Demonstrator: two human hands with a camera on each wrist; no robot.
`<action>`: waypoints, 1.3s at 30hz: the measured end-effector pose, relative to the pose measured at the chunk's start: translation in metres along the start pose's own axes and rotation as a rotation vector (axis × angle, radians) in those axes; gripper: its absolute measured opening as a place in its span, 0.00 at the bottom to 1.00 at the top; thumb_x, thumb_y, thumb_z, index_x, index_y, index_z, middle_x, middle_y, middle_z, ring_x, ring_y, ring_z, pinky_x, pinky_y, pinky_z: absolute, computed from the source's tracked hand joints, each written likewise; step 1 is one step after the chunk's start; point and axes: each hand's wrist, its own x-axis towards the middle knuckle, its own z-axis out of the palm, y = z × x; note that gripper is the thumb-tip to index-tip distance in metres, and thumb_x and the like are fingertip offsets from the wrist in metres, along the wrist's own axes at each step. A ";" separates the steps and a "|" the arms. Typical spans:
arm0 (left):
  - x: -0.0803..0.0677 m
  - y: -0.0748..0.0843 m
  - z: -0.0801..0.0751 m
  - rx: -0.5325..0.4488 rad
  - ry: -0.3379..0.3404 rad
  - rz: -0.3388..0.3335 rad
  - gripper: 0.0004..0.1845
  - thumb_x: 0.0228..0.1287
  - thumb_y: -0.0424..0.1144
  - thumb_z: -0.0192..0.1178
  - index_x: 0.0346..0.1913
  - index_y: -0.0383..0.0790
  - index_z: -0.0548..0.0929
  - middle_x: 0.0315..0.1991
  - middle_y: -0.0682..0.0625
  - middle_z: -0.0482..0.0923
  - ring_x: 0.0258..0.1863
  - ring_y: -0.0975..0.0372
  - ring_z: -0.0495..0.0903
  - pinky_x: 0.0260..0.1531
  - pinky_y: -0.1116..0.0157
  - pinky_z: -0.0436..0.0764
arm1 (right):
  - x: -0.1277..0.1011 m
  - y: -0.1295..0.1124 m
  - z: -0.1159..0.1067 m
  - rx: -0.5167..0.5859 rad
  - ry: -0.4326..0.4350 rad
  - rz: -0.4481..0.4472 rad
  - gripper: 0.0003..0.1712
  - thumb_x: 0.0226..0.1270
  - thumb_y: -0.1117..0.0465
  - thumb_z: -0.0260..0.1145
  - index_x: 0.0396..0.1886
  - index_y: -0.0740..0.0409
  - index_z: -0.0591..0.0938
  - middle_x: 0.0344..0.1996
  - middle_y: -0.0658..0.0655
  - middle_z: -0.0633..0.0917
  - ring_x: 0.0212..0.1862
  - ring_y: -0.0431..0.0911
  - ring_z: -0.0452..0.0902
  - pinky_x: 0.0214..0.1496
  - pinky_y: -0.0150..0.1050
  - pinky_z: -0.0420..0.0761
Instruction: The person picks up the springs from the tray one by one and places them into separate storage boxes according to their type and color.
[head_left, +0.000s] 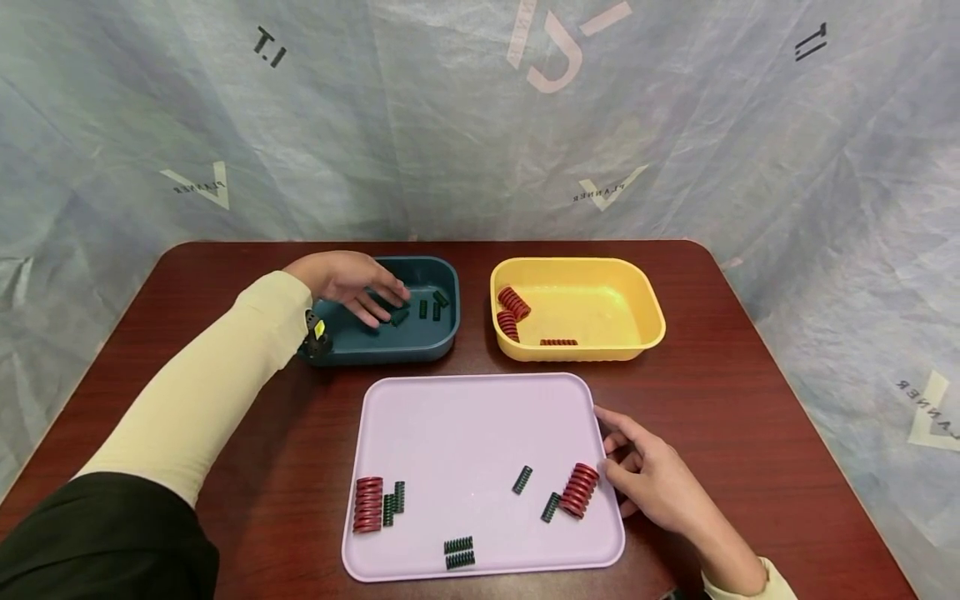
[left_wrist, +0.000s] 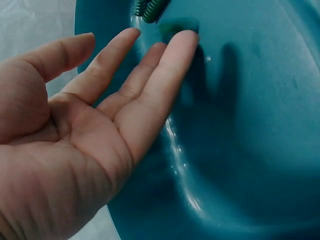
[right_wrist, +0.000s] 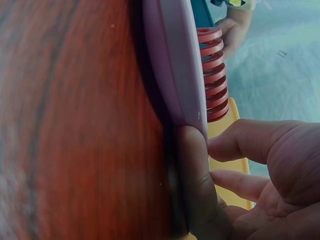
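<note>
Reaching: the left hand (head_left: 347,282) stretches over the blue tray (head_left: 442,271), fingers straight and spread, holding nothing.
Left fingertips: just short of the small green springs (head_left: 420,308) that lie on the blue tray's floor; the left wrist view shows two green coils (left_wrist: 149,9) just beyond the fingertips (left_wrist: 181,42), palm turned up and bare.
Right hand: the right hand (head_left: 651,479) rests on the table (head_left: 750,400) at the right rim of the pink tray (head_left: 465,417), fingers loosely bent, gripping nothing; in the right wrist view one finger (right_wrist: 192,165) lies against the tray's edge.
Nearest to the right fingers: a large red spring (head_left: 580,490) on the pink tray, just inside the rim, close to the fingertips; whether they touch it I cannot tell.
Farther from the right hand: small green springs (head_left: 522,479) and another red spring (head_left: 368,504) on the pink tray.
Beyond the right hand: a yellow tray (head_left: 645,300) holding red springs (head_left: 513,302).
</note>
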 end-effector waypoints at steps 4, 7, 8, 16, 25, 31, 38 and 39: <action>-0.002 -0.002 0.000 -0.004 0.008 0.003 0.27 0.85 0.42 0.45 0.76 0.29 0.65 0.76 0.32 0.61 0.69 0.40 0.70 0.57 0.51 0.83 | 0.000 0.000 0.000 0.002 -0.001 -0.001 0.37 0.67 0.76 0.64 0.75 0.57 0.69 0.44 0.62 0.75 0.26 0.46 0.77 0.16 0.45 0.84; -0.003 -0.004 0.002 -0.015 0.014 0.021 0.27 0.85 0.42 0.45 0.76 0.30 0.65 0.76 0.32 0.62 0.69 0.41 0.70 0.56 0.51 0.83 | 0.000 0.000 0.000 -0.001 0.000 -0.001 0.37 0.67 0.76 0.64 0.75 0.57 0.69 0.44 0.62 0.74 0.26 0.46 0.77 0.17 0.45 0.84; -0.005 -0.005 0.004 -0.014 0.013 0.031 0.27 0.85 0.42 0.45 0.77 0.30 0.65 0.76 0.32 0.62 0.69 0.41 0.70 0.57 0.51 0.83 | 0.000 -0.001 0.000 -0.002 0.001 0.005 0.37 0.67 0.76 0.64 0.75 0.57 0.70 0.44 0.62 0.74 0.26 0.46 0.77 0.17 0.45 0.84; -0.021 -0.005 0.021 -0.045 0.084 0.150 0.27 0.85 0.42 0.46 0.77 0.32 0.64 0.75 0.33 0.63 0.69 0.40 0.70 0.56 0.52 0.84 | 0.001 -0.002 0.001 -0.004 -0.008 -0.004 0.37 0.67 0.75 0.65 0.75 0.57 0.69 0.44 0.62 0.74 0.26 0.46 0.76 0.16 0.45 0.84; -0.048 0.012 0.092 0.001 0.101 0.337 0.22 0.82 0.44 0.53 0.71 0.37 0.75 0.69 0.38 0.73 0.58 0.46 0.81 0.47 0.52 0.87 | -0.001 -0.004 0.001 -0.033 0.002 0.042 0.37 0.67 0.76 0.63 0.74 0.53 0.71 0.44 0.63 0.74 0.26 0.47 0.77 0.18 0.46 0.85; -0.055 0.015 0.144 0.031 0.000 0.408 0.18 0.79 0.41 0.57 0.65 0.41 0.80 0.66 0.42 0.76 0.54 0.49 0.84 0.42 0.53 0.89 | -0.001 -0.004 0.001 -0.027 0.005 0.046 0.37 0.67 0.76 0.63 0.74 0.53 0.71 0.44 0.63 0.74 0.27 0.47 0.77 0.18 0.47 0.85; -0.050 0.008 0.181 -0.017 -0.098 0.444 0.16 0.77 0.40 0.59 0.63 0.44 0.82 0.65 0.44 0.76 0.51 0.50 0.85 0.40 0.54 0.89 | -0.001 -0.003 0.001 -0.022 0.005 0.040 0.37 0.66 0.77 0.63 0.74 0.54 0.71 0.44 0.64 0.74 0.27 0.47 0.77 0.17 0.47 0.84; -0.050 0.007 0.186 -0.029 -0.108 0.444 0.16 0.77 0.39 0.59 0.63 0.44 0.82 0.65 0.43 0.76 0.51 0.51 0.85 0.39 0.54 0.89 | -0.001 -0.003 0.001 -0.022 0.005 0.039 0.37 0.66 0.77 0.63 0.74 0.54 0.71 0.44 0.64 0.74 0.27 0.47 0.77 0.17 0.47 0.84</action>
